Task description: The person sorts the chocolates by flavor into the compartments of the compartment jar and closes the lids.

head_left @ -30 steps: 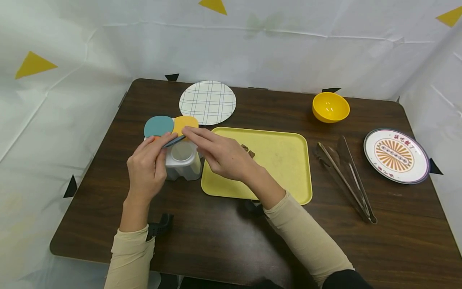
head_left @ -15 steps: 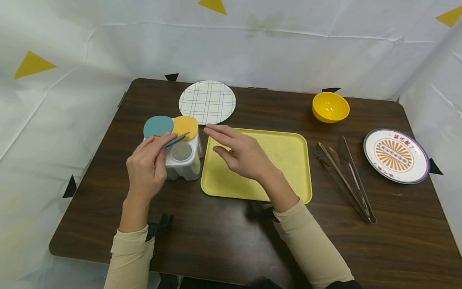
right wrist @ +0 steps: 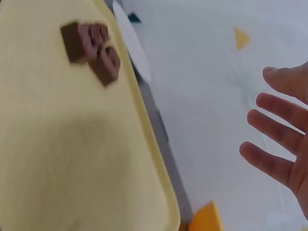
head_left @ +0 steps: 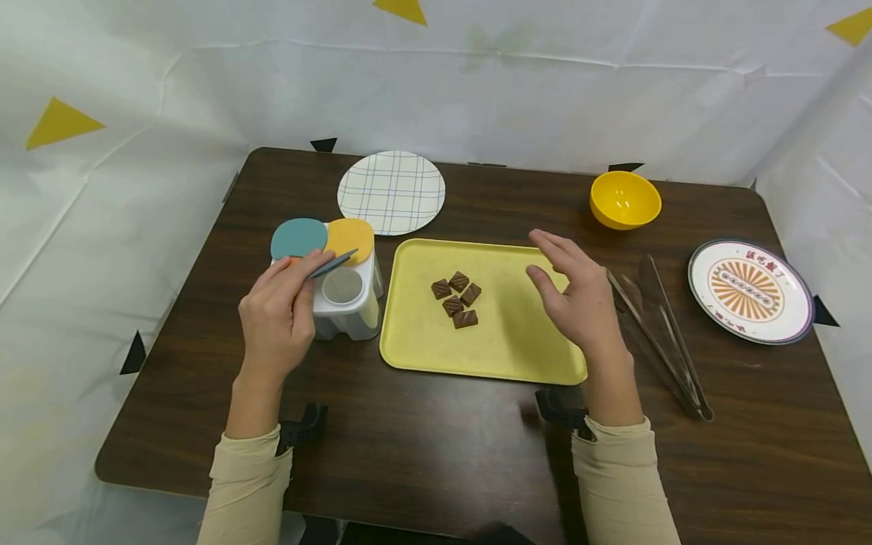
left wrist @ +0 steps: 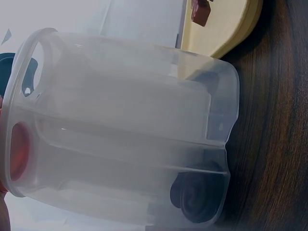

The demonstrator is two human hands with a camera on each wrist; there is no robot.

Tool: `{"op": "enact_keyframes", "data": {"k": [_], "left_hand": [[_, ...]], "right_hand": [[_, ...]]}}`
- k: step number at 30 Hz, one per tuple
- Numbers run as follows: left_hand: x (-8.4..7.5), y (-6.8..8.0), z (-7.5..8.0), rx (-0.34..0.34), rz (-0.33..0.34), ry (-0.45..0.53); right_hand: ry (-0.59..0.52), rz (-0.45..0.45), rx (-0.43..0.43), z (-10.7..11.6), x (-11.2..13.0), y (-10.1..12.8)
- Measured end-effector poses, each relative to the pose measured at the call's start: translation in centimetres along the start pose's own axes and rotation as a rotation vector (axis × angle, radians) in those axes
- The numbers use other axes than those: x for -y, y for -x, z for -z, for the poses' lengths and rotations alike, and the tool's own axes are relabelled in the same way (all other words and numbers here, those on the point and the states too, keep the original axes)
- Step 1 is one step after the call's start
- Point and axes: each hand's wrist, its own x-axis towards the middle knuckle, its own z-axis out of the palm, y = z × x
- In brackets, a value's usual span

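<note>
My left hand (head_left: pixel 275 314) pinches a blue-grey flap lid (head_left: pixel 335 262), holding it tilted up over a round opening of a white, translucent storage box (head_left: pixel 344 309). Teal (head_left: pixel 300 238) and yellow (head_left: pixel 350 241) lids cover other parts of that box; an orange one is mostly behind my fingers. Through the box wall in the left wrist view, a dark round shape (left wrist: pixel 199 195) shows. Several brown ridged chocolates (head_left: pixel 466 319) lie grouped on a yellow tray (head_left: pixel 422 348). Over the tray's right side hovers my right hand (head_left: pixel 579 295), fingers spread and holding nothing.
Metal tongs (head_left: pixel 671 341) and other dark utensils lie right of the tray. A patterned plate (head_left: pixel 749 291) sits at the far right, a yellow bowl (head_left: pixel 624 200) at the back right. Behind the box is a checked plate (head_left: pixel 391 193). White sheeting (head_left: pixel 511 98) surrounds the table.
My right hand has moved away from the lid and rightward across the tray, uncovering the chocolates. My left hand stays in place with the lid.
</note>
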Motion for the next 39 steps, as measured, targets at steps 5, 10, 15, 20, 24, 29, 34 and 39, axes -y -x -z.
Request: {"op": "enact_keyframes", "data": {"k": [5,10,15,20,24,29,34,39], "left_hand": [[0.0,0.1,0.0,-0.012,-0.001,-0.001],[0.0,0.1,-0.1,-0.01,-0.004,0.004],[0.0,0.1,-0.1,-0.009,-0.001,0.004],[0.0,0.0,-0.1,-0.006,-0.002,0.006],[0.0,0.0,-0.1,-0.003,-0.003,0.01],[0.0,0.0,-0.1,-0.004,-0.001,0.007],[0.0,0.0,-0.1,-0.001,-0.003,0.01],[0.0,-0.1,-0.1,-0.002,-0.005,0.011]], "right_hand": [[0.093,-0.145,-0.081,2.4,-2.6,2.0],[0.169,-0.382,-0.106,4.9,-4.3,4.1],[0.263,-0.645,0.001,6.8,-5.5,5.6],[0.278,-0.768,0.079,7.4,-6.8,6.8],[0.27,-0.804,0.125,7.4,-7.7,7.5],[0.261,-0.8,0.149,7.2,-8.3,7.9],[0.265,-0.799,0.144,6.9,-8.5,8.1],[0.28,-0.819,0.16,7.2,-8.6,8.3]]}}
